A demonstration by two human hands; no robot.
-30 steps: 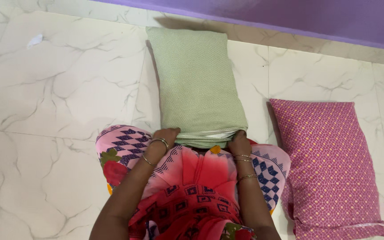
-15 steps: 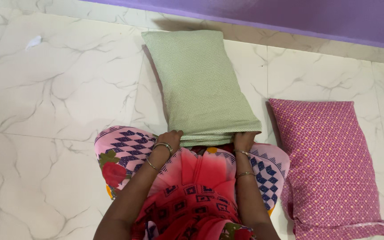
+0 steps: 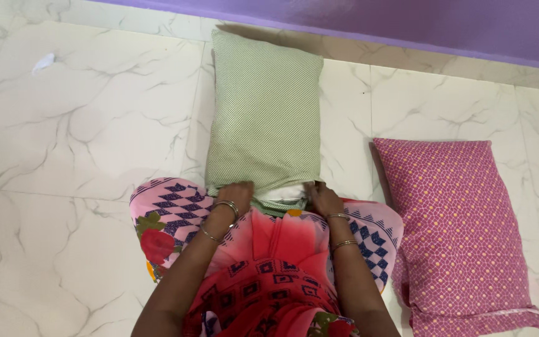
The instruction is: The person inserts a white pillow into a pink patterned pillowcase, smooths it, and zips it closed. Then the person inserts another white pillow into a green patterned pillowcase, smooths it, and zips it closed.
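Since half a second ago our green pillow (image 3: 263, 115) has straightened on the floor (image 3: 88, 125). Our left hand (image 3: 237, 195) and right hand (image 3: 320, 198) grip its near open end, fingers clamped. Pink pillow (image 3: 456, 231) lies right.

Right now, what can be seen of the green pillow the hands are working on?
The green pillow lies flat on the pale marble-look floor, its long side running away from the person toward the purple wall. Its cover looks like finely checked woven cloth. At the near, open end a white inner pillow shows. The left hand and right hand grip that end's two corners. It sits apart from the pink pillow.
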